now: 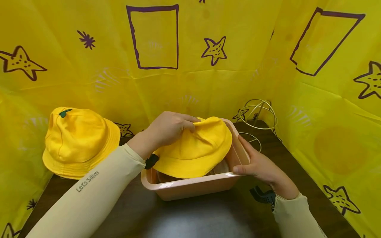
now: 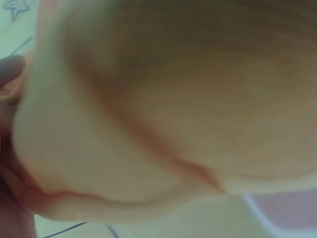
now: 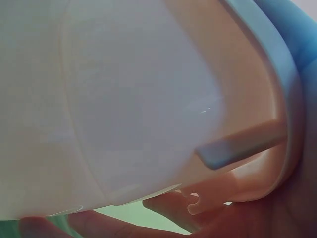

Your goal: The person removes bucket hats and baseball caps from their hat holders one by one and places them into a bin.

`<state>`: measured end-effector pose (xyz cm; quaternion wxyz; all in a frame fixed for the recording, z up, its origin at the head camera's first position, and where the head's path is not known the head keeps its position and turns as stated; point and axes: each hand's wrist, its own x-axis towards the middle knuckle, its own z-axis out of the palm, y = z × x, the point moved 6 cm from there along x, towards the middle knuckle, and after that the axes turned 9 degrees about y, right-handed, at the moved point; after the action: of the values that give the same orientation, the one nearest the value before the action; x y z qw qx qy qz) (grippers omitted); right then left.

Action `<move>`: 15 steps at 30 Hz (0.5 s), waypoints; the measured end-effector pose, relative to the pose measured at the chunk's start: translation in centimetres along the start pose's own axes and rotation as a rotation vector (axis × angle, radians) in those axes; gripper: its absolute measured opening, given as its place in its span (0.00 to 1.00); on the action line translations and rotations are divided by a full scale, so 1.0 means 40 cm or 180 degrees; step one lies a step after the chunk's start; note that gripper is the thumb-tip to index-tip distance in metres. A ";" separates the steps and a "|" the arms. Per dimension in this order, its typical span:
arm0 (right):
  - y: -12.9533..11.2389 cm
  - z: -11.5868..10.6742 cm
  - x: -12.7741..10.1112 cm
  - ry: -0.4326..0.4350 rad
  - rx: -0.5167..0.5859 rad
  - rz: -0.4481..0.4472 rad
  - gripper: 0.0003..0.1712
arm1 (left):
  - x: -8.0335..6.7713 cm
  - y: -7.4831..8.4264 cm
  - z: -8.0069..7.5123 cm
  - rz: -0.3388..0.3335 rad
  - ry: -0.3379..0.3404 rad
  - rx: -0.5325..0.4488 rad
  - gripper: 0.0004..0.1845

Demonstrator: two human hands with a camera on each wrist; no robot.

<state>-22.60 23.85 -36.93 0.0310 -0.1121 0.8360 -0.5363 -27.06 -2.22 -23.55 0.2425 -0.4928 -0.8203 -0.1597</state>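
A yellow bucket hat [image 1: 205,145] tilts over the pink plastic bin [image 1: 196,190], its brim partly inside the rim. My left hand [image 1: 169,129] pinches the hat's fabric near the top left. In the left wrist view the hat's cloth [image 2: 124,148] fills most of the picture, blurred, with fingers at the left edge. My right hand [image 1: 262,167] grips the bin's right end, thumb on the front rim. The right wrist view shows the bin's wall [image 3: 138,99] close up, with fingertips [image 3: 99,223] along its lower edge. The hat hides most of the bin's inside.
A second yellow bucket hat [image 1: 77,142] with a green sprout on top sits on the dark table [image 1: 196,219] at the left. Coiled pale cable [image 1: 259,112] lies at the back right corner. Yellow patterned sheets [image 1: 190,86] enclose the table's back and sides.
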 end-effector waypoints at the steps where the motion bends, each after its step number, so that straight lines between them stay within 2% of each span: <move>1: 0.000 0.000 0.000 0.0001 0.0010 0.0014 0.67 | -0.004 -0.001 0.010 -0.0036 -0.0079 -0.0070 0.25; 7: -0.002 -0.001 0.002 0.0005 -0.0021 -0.0036 0.66 | -0.024 0.002 0.070 -0.0283 -0.0458 -0.0626 0.24; 10: -0.002 -0.002 0.003 0.0008 -0.0033 -0.0080 0.66 | -0.032 0.006 0.096 -0.0380 -0.0688 -0.0712 0.19; 12: -0.001 -0.002 0.003 0.0013 -0.0029 -0.0082 0.66 | -0.040 0.011 0.116 -0.0432 -0.0997 -0.0649 0.18; 15: 0.001 0.000 0.004 -0.0006 0.0044 -0.0056 0.67 | -0.058 0.021 0.152 -0.0481 -0.1592 -0.0374 0.30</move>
<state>-22.76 23.83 -36.96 0.0279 -0.1197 0.8312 -0.5423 -26.87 -0.48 -29.85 -0.0094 -0.4675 -0.8785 -0.0980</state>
